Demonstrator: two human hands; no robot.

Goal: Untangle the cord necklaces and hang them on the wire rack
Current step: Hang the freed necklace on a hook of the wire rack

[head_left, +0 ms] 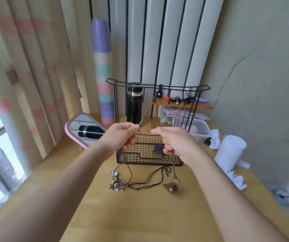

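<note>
The step in hand looks like hanging. The left hand (121, 135) and right hand (176, 142) are raised side by side, and each pinches the thin brown cord necklace (146, 114) between thumb and forefinger, the other fingers curled. Two strands rise from the pinches and meet at a hook on the black wire rack with a mesh basket (175, 87), just beyond the hands. Whether the loop already sits over that hook I cannot tell.

A bronze ring-and-triangle pendant (174, 186) hangs below the right hand. Below the left, a strand trails to star-shaped metal charms (118, 186) and loose dark cords (149, 179) on the table.

Next, I judge, the loop needs seating on the hook and a gentle release. Then the trailing strand must be freed from the heap.
</note>
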